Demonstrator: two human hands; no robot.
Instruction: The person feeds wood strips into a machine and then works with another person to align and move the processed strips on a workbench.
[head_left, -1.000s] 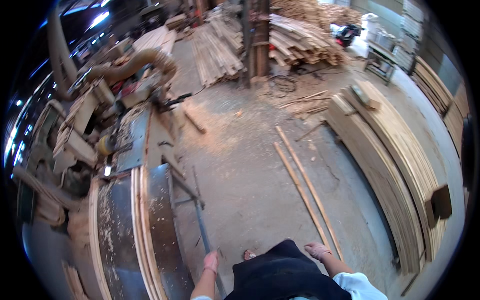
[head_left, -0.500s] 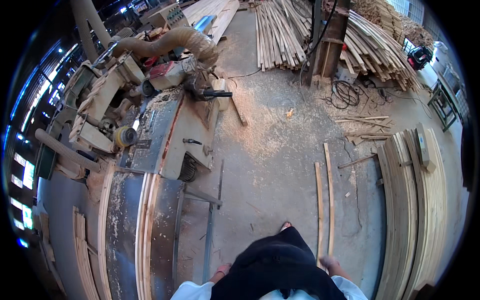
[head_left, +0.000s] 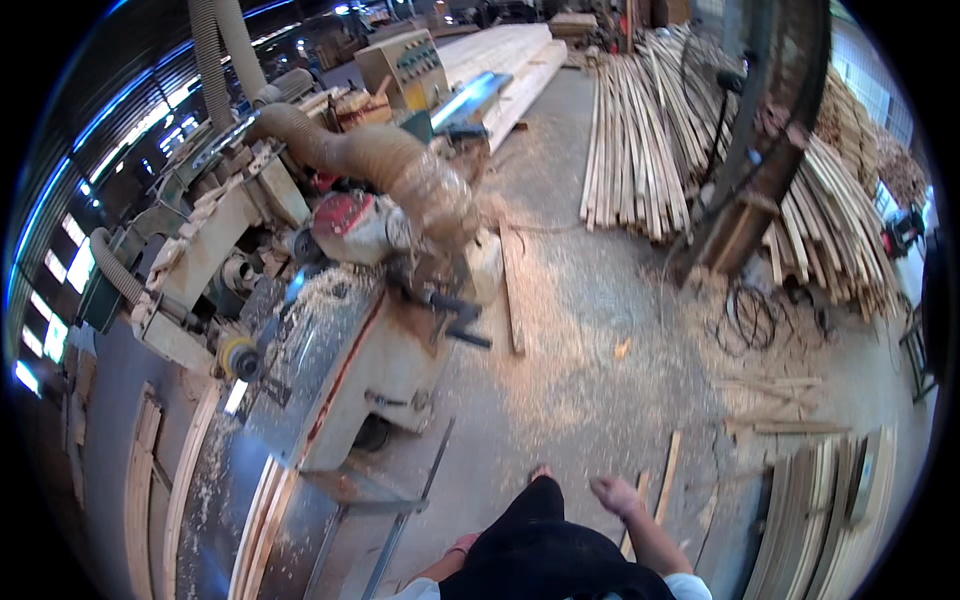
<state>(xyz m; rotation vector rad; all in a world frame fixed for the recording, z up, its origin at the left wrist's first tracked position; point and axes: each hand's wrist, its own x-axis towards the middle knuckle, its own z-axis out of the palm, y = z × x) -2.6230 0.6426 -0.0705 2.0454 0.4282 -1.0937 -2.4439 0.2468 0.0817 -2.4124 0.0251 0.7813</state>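
Note:
My right hand [head_left: 615,494] is raised in front of my right side, its fingers loosely curled with nothing seen in them. It is nearest to two narrow wooden strips [head_left: 666,478] lying on the floor, and apart from them. Low at my left side, my left hand [head_left: 464,543] is partly hidden by my dark clothing, and its fingers do not show clearly. To the left stands a large woodworking machine [head_left: 365,372] strewn with shavings. Several wooden strips [head_left: 263,520] lie side by side on its metal table [head_left: 215,490].
A ribbed duct [head_left: 360,155] arches over the machine, and a metal frame [head_left: 385,550] stands beside my left leg. Stacked boards [head_left: 795,520] lie at right. Ahead are piled strips [head_left: 635,150], a rusty post [head_left: 765,160], coiled cable [head_left: 752,315] and scattered sawdust [head_left: 560,360].
The view has tilted up and shifted left, toward the machine. My right hand has swung up and forward from my side. My body has moved ahead, nearer the machine.

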